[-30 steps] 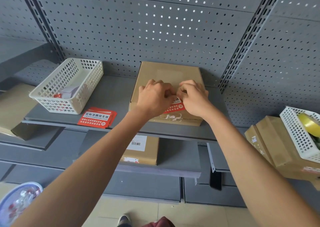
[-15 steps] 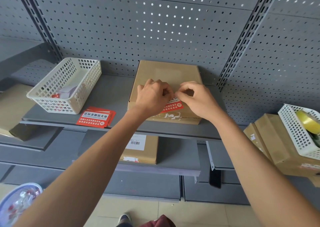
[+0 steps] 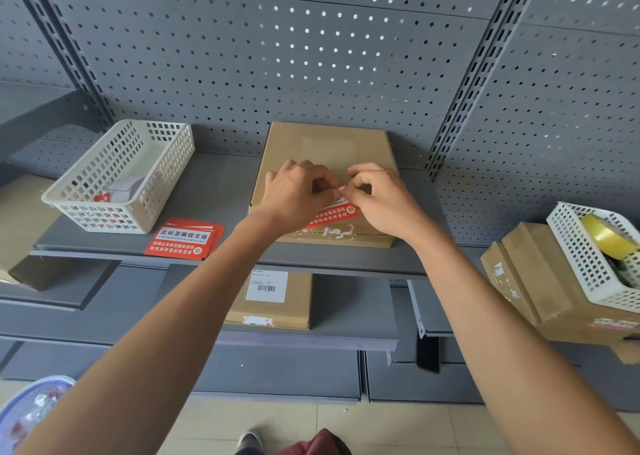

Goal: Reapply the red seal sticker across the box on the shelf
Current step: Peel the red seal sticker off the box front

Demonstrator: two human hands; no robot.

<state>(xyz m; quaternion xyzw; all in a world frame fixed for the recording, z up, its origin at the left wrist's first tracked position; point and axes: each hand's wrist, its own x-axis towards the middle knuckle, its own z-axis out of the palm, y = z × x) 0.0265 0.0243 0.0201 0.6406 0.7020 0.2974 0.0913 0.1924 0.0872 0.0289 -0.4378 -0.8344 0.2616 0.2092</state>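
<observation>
Both hands pinch the red seal sticker point(image 3: 332, 213) over the near edge of the box point(image 3: 325, 149) on the shelf point(image 3: 221, 191): left hand point(image 3: 294, 196) and right hand point(image 3: 384, 198) grip its far end. Risks: uneven pull creases it, old torn residue weakens adhesion, skewed placement misses the seam.

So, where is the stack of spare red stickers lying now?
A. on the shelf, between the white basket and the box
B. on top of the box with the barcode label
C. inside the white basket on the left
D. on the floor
A: the stack of red stickers lies flat on the shelf, in front of the white basket and left of the box.
</observation>
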